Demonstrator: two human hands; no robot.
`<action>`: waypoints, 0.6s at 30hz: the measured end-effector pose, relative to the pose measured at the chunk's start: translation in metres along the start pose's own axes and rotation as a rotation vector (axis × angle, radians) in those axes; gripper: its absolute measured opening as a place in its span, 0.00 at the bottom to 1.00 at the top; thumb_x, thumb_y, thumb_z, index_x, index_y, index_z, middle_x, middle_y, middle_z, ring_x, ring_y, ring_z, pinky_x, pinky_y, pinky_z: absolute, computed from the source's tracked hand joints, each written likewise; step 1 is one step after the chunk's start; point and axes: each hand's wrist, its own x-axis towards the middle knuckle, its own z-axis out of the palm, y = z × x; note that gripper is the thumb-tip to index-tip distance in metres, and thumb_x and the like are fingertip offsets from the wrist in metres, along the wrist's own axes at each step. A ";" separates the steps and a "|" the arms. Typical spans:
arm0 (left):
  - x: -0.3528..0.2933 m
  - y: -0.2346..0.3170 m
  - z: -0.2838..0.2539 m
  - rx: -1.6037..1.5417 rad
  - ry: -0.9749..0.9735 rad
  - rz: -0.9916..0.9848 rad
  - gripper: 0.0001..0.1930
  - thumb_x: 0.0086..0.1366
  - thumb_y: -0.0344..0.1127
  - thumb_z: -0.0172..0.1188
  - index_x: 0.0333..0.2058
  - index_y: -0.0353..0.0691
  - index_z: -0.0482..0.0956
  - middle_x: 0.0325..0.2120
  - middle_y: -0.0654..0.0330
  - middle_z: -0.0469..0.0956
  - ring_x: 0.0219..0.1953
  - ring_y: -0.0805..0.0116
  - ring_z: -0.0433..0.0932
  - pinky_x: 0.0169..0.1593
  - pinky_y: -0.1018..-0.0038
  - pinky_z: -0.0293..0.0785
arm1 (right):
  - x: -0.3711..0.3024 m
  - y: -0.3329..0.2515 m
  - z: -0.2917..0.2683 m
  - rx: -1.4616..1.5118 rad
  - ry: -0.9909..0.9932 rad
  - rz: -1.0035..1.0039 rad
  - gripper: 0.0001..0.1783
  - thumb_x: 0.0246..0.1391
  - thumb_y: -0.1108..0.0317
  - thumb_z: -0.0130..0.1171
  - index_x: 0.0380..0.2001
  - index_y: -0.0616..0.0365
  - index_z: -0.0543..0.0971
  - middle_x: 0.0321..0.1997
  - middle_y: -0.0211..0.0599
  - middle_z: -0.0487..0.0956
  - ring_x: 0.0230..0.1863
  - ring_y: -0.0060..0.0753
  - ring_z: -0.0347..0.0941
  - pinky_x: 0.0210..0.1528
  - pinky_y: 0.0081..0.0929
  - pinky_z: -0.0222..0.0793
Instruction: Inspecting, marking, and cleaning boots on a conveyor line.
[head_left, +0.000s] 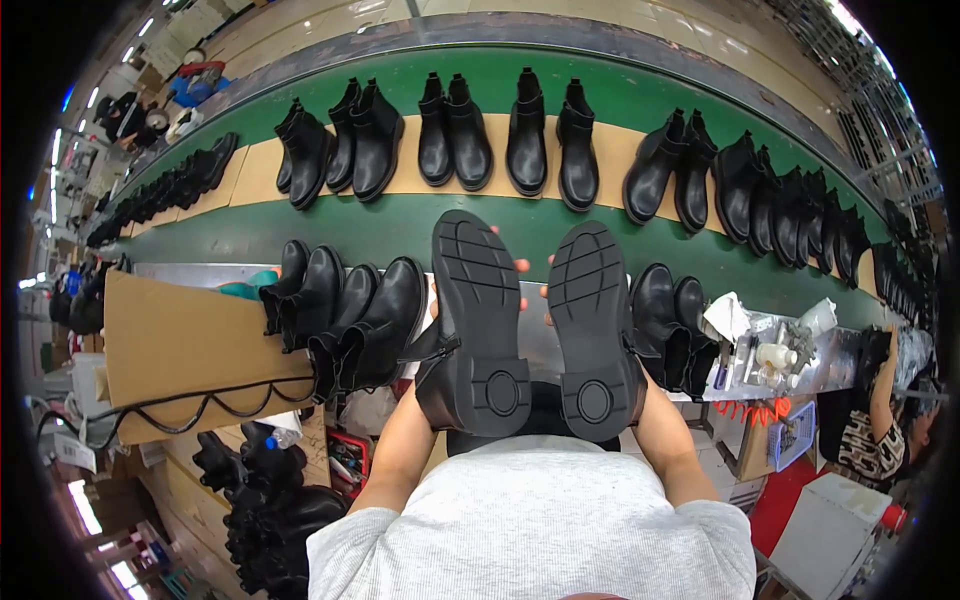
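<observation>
Two black ankle boots are held up side by side, their dark ridged soles and heels facing me. My left hand [521, 266] is closed around the left boot [482, 310], with only fingertips showing past the sole's inner edge. Around the right boot [588, 310], my right hand [545, 292] is closed the same way, and the boot hides most of it. The toes point away from me, and a zip pull hangs at the left boot's outer side. More black boots stand close by, some to the left [390, 325] and a pair to the right [655, 310].
Beyond runs a green conveyor belt [420, 225] with a row of black boots [527, 140] on cardboard. A cardboard sheet [200, 345] stands at left. Bottles [777, 356] and a white cloth [727, 318] lie at right. Another person's arm [884, 385] reaches in at far right.
</observation>
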 end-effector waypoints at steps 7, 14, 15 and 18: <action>-0.015 0.032 0.025 0.235 0.246 -0.057 0.41 0.54 0.47 0.61 0.61 0.43 0.49 0.51 0.43 0.63 0.40 0.54 0.75 0.40 0.67 0.77 | -0.003 -0.032 0.005 -0.144 0.003 0.159 0.41 0.44 0.60 0.60 0.57 0.67 0.55 0.53 0.54 0.67 0.47 0.39 0.71 0.46 0.34 0.71; 0.001 0.027 -0.110 1.650 0.767 -0.598 0.52 0.49 0.51 0.63 0.62 0.36 0.38 0.59 0.42 0.53 0.60 0.55 0.58 0.59 0.71 0.57 | 0.068 0.039 -0.063 -1.016 0.403 0.342 0.46 0.45 0.54 0.60 0.62 0.55 0.48 0.51 0.45 0.69 0.46 0.36 0.68 0.35 0.37 0.72; 0.005 0.013 -0.127 1.480 0.848 -0.551 0.50 0.49 0.53 0.62 0.62 0.35 0.41 0.58 0.41 0.54 0.59 0.54 0.58 0.59 0.70 0.57 | 0.068 0.064 -0.102 -1.212 0.565 0.213 0.39 0.48 0.56 0.57 0.61 0.51 0.52 0.50 0.42 0.69 0.46 0.37 0.69 0.31 0.40 0.75; -0.006 0.004 -0.085 1.542 1.095 -0.279 0.39 0.50 0.53 0.60 0.55 0.33 0.60 0.55 0.41 0.58 0.58 0.50 0.59 0.58 0.67 0.57 | 0.038 0.051 -0.105 -1.155 0.432 0.354 0.29 0.51 0.61 0.56 0.54 0.61 0.64 0.48 0.41 0.71 0.42 0.35 0.71 0.27 0.33 0.76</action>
